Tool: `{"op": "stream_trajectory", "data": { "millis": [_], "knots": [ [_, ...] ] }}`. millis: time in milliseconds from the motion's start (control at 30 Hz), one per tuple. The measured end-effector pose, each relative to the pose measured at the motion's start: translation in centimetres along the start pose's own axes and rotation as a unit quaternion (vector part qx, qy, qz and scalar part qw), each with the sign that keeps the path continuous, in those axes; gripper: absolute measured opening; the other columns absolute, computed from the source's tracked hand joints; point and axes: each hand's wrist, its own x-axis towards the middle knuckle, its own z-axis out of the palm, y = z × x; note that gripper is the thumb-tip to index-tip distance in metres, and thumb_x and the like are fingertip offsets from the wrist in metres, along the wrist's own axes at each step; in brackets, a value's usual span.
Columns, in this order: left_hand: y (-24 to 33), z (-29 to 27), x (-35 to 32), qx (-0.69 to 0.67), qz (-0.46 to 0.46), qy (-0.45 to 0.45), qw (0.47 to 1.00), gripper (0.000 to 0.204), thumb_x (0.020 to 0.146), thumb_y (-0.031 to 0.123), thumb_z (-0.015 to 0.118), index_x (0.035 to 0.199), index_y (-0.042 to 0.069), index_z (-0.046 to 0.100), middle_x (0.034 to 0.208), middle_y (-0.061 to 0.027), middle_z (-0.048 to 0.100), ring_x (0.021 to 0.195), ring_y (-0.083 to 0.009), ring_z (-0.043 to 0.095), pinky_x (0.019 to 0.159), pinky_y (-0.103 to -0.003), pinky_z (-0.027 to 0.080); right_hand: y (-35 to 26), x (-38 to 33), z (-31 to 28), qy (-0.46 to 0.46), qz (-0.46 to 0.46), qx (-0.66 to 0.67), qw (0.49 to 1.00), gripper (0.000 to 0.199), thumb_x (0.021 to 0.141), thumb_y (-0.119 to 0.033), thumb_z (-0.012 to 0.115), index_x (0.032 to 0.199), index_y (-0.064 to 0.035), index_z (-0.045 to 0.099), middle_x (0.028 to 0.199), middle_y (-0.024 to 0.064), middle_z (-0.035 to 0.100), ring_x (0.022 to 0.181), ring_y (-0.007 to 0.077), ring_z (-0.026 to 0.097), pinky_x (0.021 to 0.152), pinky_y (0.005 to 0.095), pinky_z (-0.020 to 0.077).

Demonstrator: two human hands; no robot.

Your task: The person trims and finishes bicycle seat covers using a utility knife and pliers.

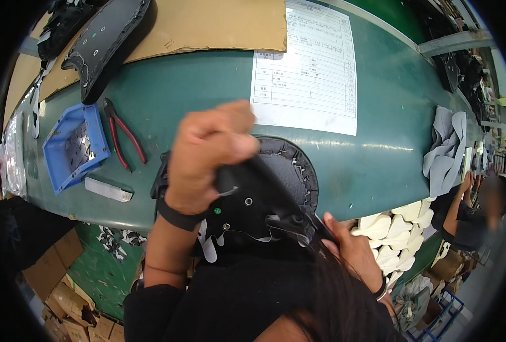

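workbench: green table top [207, 85] with a curved front edge, set in a crowded workshop; cardboard boxes [53, 273] on the floor below at left
left hand: left hand [207, 154] closed in a fist, thumb pressed down over the folded edge of the black shoe upper [264, 199]; a dark band sits on the wrist
right hand: right hand [352, 248] at the lower right edge of the same upper, fingers curled against it; how tightly it grips cannot be told, as dark hair partly covers it
work piece: black shoe upper held between both hands just above the table's front edge; metal eyelets and a small green dot show on it; its rounded stitched part lies on the table top
left of hands: red-handled pliers [125, 134]; blue tray [73, 148] of small dark pieces; a flat pale block [108, 190] near the edge
behind hands: white printed sheet [310, 68]; brown cardboard sheet [207, 25]; a second dark upper [107, 43] lying on it
right side: grey cloth [446, 148] draped at the table end; stacked cream shoe lasts [395, 233] below
far right: another person [475, 211] in dark clothing, well apart from the hands
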Motion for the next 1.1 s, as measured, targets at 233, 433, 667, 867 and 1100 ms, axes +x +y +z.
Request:
{"op": "stream_trajectory", "data": {
  "millis": [233,433,667,867,1100],
  "knots": [
    [4.1,-3.4,-2.7,0.697,-0.135,-0.022,0.704,0.031,0.08,0.021,0.069,0.062,0.0,0.055,0.078,-0.0084,0.058,0.08,-0.0285,0.055,0.066,-0.041,0.039,0.2,5.9,-2.8,0.026,-0.043,-0.162,0.986,0.054,0.088,-0.029,0.063,0.139,-0.0268,0.045,0.07,0.0095,0.056,0.051,0.0304,0.054,0.047,0.0419,0.0387],
    [4.4,-0.5,-3.5,0.214,0.091,0.021,0.972,0.014,0.074,0.004,0.066,0.073,0.001,0.053,0.1,-0.0109,0.06,0.083,-0.0241,0.062,0.069,-0.03,0.045,2.0,14.0,-6.9,-0.08,-0.179,-0.186,0.963,0.047,0.09,-0.028,0.059,0.136,-0.0302,0.047,0.071,0.0083,0.058,0.058,0.0289,0.059,0.051,0.0406,0.0413],
    [0.1,0.6,-0.1,0.69,0.064,-0.171,0.701,0.012,0.076,0.015,0.067,0.074,0.007,0.059,0.067,-0.0068,0.053,0.071,-0.025,0.051,0.061,-0.036,0.036,0.8,15.0,-7.5,-0.159,-0.172,-0.235,0.943,0.045,0.089,-0.027,0.06,0.133,-0.0216,0.05,0.073,0.0082,0.058,0.061,0.0315,0.058,0.053,0.0398,0.0424],
    [4.0,0.2,2.8,0.273,0.2,0.046,0.94,0.023,0.064,0.001,0.063,0.056,0.005,0.042,0.068,-0.0045,0.044,0.075,-0.0226,0.042,0.073,-0.036,0.047,2.4,7.8,-3.3,-0.084,-0.076,-0.103,0.988,0.061,0.083,-0.021,0.069,0.138,-0.0134,0.043,0.079,0.0119,0.063,0.065,0.0341,0.06,0.054,0.0417,0.0463],
    [3.0,1.4,-0.2,0.649,-0.056,-0.188,0.735,0.025,0.079,0.031,0.07,0.078,0.007,0.063,0.075,-0.0055,0.06,0.072,-0.0208,0.057,0.062,-0.035,0.042,0.4,7.0,-1.0,-0.004,-0.048,-0.057,0.997,0.053,0.086,-0.023,0.066,0.135,-0.0172,0.049,0.072,0.0097,0.061,0.057,0.0333,0.059,0.049,0.0423,0.0432]
  ]
}}
